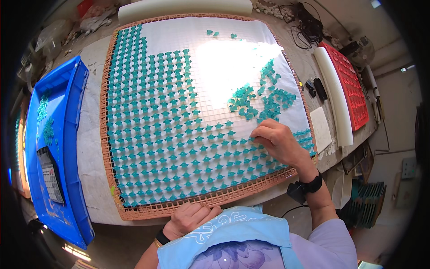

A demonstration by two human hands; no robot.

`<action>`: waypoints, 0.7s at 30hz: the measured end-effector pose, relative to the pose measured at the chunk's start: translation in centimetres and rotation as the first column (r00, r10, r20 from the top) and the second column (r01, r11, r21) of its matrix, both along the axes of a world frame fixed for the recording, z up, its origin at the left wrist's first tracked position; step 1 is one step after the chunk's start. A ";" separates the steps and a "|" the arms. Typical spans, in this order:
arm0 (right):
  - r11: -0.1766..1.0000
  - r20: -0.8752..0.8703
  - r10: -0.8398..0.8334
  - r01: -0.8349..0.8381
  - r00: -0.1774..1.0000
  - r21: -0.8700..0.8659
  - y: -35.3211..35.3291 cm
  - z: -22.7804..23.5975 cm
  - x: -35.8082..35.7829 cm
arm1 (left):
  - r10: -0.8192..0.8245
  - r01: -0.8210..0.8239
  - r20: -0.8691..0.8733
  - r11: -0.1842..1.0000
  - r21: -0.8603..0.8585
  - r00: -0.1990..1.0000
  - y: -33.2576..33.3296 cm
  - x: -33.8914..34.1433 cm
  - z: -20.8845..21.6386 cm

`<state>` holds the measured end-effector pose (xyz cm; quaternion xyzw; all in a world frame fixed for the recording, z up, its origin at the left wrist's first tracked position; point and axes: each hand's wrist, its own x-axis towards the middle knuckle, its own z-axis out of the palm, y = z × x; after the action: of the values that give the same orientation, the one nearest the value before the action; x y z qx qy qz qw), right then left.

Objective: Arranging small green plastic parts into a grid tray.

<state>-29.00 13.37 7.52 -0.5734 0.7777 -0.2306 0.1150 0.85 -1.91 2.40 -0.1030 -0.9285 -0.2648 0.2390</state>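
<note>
On the near rim of the brown tray point(152, 210), the left hand point(190, 218) rests curled, its grip unclear; the right hand point(275, 139) seems to pinch, on what I cannot tell, between a loose teal heap point(272, 107) and teal pieces in rows point(166, 121), which it could disturb by dragging low.

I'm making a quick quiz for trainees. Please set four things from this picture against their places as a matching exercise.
1. Left hand
2. Right hand
3. Blue plastic crate
4. Red tray

A. Right of the brown grid frame
B. At the frame's near edge
C. Over the white sheet, near loose teal pieces
D. Left of the frame

Pairs: 1-B; 2-C; 3-D; 4-A
</note>
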 end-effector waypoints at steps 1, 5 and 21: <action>1.000 0.001 0.001 -0.001 1.000 0.000 0.0 0.0 0.0 | 0.001 -0.001 0.001 1.000 0.000 1.000 0.0 0.0 0.0; 0.999 0.041 -0.039 0.038 0.998 0.021 -0.2 0.3 0.4 | 0.005 -0.005 0.003 1.000 -0.008 1.000 0.0 0.1 -0.1; 0.978 -0.096 -0.197 0.203 0.976 0.051 1.6 0.8 -0.7 | -0.035 0.036 0.028 0.999 -0.008 0.999 -0.2 0.5 -0.3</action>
<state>-29.69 14.94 8.33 -0.4983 0.8425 -0.1912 0.0733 1.35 -2.13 2.13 -0.1168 -0.9309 -0.2664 0.2209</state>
